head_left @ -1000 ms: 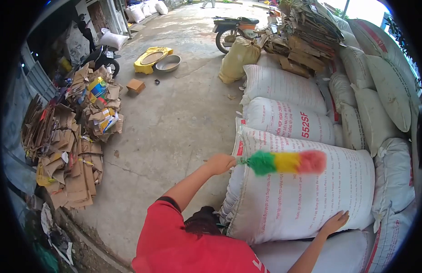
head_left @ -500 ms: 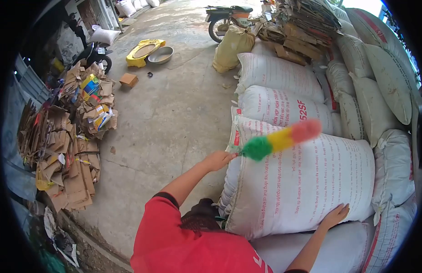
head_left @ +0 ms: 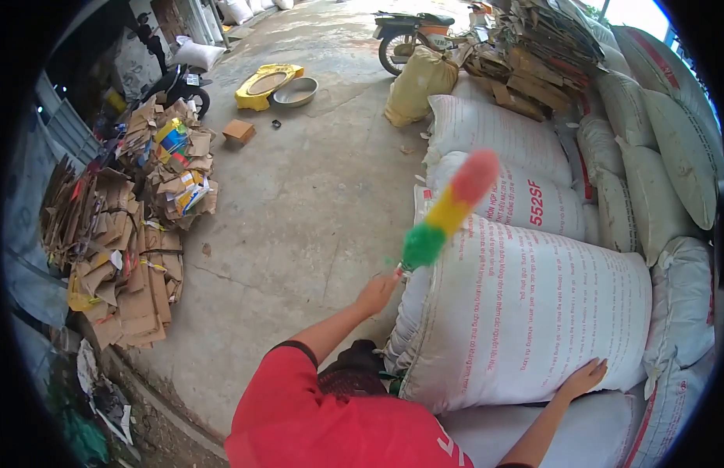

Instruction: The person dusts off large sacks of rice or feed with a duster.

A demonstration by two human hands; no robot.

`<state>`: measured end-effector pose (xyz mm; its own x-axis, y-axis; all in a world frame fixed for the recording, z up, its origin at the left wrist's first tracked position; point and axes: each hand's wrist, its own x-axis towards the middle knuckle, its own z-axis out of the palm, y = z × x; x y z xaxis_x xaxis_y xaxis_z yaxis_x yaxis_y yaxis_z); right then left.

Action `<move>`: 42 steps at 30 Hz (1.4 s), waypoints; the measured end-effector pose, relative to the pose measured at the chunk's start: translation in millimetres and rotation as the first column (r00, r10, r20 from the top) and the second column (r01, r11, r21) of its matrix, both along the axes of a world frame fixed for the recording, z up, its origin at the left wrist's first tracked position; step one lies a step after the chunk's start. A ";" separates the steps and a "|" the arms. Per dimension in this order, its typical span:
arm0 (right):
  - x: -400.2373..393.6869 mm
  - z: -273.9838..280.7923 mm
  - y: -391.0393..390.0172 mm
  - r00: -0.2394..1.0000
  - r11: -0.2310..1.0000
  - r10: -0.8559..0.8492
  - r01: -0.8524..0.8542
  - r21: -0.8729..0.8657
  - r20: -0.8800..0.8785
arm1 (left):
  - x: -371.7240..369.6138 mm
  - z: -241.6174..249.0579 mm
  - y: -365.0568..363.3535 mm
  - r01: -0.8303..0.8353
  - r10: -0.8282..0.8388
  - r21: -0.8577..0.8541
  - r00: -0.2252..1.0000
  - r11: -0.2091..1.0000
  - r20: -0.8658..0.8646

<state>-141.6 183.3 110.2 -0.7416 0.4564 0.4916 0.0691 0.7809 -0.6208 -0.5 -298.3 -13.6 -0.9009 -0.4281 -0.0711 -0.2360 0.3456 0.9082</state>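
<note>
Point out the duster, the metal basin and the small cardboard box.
Duster (head_left: 449, 209): head view, on the yellow middle band.
Metal basin (head_left: 295, 92): head view, on the inner surface.
Small cardboard box (head_left: 238, 130): head view, on the upper face.

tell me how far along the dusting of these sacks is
Partway, perhaps: the big front sack looks mostly clean, with the right hand on it. In hand: the duster, raised in the left hand. Likely left: the duller sacks stacked at right, though finished dusting can't be confirmed.
</note>
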 end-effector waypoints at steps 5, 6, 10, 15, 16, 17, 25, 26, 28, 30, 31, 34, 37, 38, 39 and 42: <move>-5.5 -9.9 11.4 0.999 0.996 -0.001 0.005 0.093 -0.041 | 48.7 -87.8 57.8 -0.055 0.025 0.085 0.948 0.995 0.318; -6.5 -11.7 12.7 0.998 0.996 0.007 -0.002 0.086 -0.059 | 53.9 -98.2 60.6 -0.159 0.110 0.086 0.906 0.984 0.409; -8.4 -13.9 18.4 0.999 0.986 -0.023 0.028 0.166 -0.031 | 55.6 -66.0 63.3 -0.616 0.167 0.420 0.672 0.667 0.722; -0.7 -7.4 8.5 0.997 0.983 -0.078 0.077 0.166 0.002 | 99.3 -21.9 93.5 -0.222 0.196 0.279 0.974 0.934 0.117; 3.0 -2.3 2.4 0.994 0.983 -0.105 0.105 0.148 -0.004 | 110.3 -22.0 103.7 -0.079 0.098 0.184 0.991 0.980 -0.092; 5.3 -0.2 0.6 0.996 0.985 -0.094 0.094 0.142 -0.006 | 123.5 -30.0 111.3 -0.090 0.108 0.177 0.990 0.980 -0.095; 6.7 1.3 -3.5 0.988 0.981 -0.155 0.150 0.124 0.028 | 168.8 -125.4 155.8 -0.486 0.156 0.441 0.785 0.754 0.600; 8.4 0.4 -2.8 0.989 0.983 -0.146 0.143 0.120 0.018 | 167.5 -113.5 158.1 -0.812 0.119 0.449 0.522 0.372 0.845; 3.4 -5.7 1.2 0.991 0.983 -0.135 0.135 0.120 -0.014 | 164.4 -92.6 155.8 -0.744 0.226 0.588 0.662 0.319 0.715; 7.4 1.2 -4.3 0.991 0.986 -0.131 0.131 0.104 -0.003 | 160.3 -80.5 144.0 -0.623 0.188 0.657 0.770 0.424 0.609; 10.1 4.5 -7.8 0.991 0.983 -0.134 0.132 0.130 0.007 | 155.2 -73.3 141.4 -0.425 0.224 0.644 0.901 0.637 0.372; 5.4 -4.4 -3.9 0.979 0.962 -0.201 0.201 0.182 -0.020 | 150.2 -22.6 146.2 -0.016 0.049 0.380 0.996 0.925 -0.079; 2.2 -2.5 -1.3 0.982 0.968 -0.177 0.185 0.168 -0.058 | 147.2 -29.7 154.2 0.194 -0.156 0.157 0.961 0.968 -0.229; 7.1 1.8 -7.7 0.985 0.977 -0.168 0.171 0.129 -0.037 | 147.9 -45.7 155.4 0.234 -0.203 0.148 0.959 0.961 -0.198; 10.0 4.2 -11.8 0.988 0.984 -0.156 0.157 0.089 -0.016 | 147.6 -62.1 153.6 0.245 -0.213 0.151 0.956 0.958 -0.199; 9.1 0.4 -11.2 0.986 0.984 -0.157 0.160 0.074 -0.050 | 145.7 -115.6 147.9 -0.032 -0.028 0.226 0.966 0.974 0.258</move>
